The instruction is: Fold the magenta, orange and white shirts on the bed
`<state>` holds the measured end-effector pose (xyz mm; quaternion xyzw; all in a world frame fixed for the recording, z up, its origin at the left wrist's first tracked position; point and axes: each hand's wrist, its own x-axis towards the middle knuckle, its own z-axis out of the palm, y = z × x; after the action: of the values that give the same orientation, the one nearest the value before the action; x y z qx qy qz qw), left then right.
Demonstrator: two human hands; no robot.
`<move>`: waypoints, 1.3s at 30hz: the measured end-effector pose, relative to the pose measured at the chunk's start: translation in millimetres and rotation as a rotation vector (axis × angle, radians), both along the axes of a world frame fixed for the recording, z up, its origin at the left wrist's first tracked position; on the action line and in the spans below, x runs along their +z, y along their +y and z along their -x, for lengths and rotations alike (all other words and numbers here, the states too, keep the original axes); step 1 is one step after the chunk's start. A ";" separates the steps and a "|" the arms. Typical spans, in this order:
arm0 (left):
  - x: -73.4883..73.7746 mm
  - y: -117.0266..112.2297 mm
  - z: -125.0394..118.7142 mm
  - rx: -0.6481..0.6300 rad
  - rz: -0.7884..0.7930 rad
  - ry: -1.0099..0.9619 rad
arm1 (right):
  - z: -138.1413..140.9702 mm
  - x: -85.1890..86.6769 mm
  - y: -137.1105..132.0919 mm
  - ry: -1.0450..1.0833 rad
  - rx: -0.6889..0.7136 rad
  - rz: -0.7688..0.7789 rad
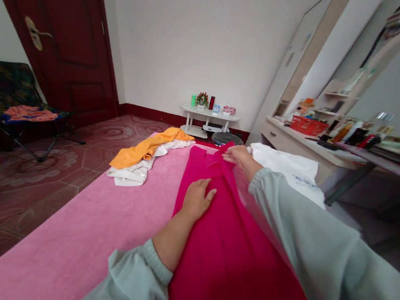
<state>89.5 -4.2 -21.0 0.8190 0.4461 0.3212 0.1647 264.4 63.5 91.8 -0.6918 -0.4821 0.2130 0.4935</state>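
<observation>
A magenta cloth (223, 252) lies stretched along a bed covered in pink (68, 250). My left hand (196, 198) rests flat on the cloth's left side, fingers stretched out. My right hand (238, 159) reaches to the cloth's far end, with its fingers curled on the fabric there. Both arms wear pale grey-green sleeves.
An orange garment (147, 148) lies over a white one (132, 174) at the bed's far end. A white bag (289, 169) sits right of the cloth. A cluttered dresser (334, 142) stands at right, a small white shelf (208, 114) by the wall, a folding chair (9, 108) and dark door (73, 53) at left.
</observation>
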 end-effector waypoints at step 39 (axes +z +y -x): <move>4.7 78.1 -22.3 0.175 0.172 -0.137 | 71.4 -103.0 -236.9 -0.748 1.070 0.579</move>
<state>111.8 73.9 -16.3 0.7358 0.5296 0.3501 0.2356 192.9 -173.3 -11.2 -0.4904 -0.8166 0.2936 -0.0804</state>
